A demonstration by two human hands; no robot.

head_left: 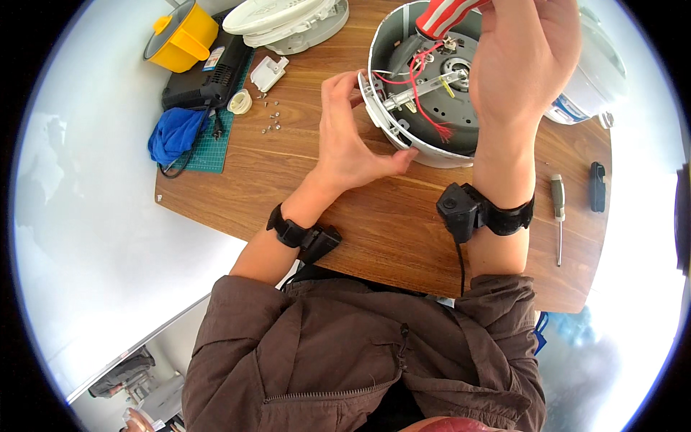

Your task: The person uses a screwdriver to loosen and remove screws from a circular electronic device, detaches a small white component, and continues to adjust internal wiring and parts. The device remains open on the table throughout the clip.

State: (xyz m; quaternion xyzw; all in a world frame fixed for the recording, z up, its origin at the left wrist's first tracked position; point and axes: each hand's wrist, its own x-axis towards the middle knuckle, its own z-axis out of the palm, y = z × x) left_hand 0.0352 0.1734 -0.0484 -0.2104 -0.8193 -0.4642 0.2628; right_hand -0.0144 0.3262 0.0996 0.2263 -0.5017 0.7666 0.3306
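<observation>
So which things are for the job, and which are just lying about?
Seem part of it: round white shell, grey inside, touched by the left hand; red-and-white striped tool handle, seemingly in the right hand.

Probably just lying about: yellow handled jug; bunched blue cloth; slim grey-handled screwdriver.

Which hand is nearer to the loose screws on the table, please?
Left: the left hand, against the housing, is just right of the screws; the right hand is farther right, over the housing's right side.
</observation>
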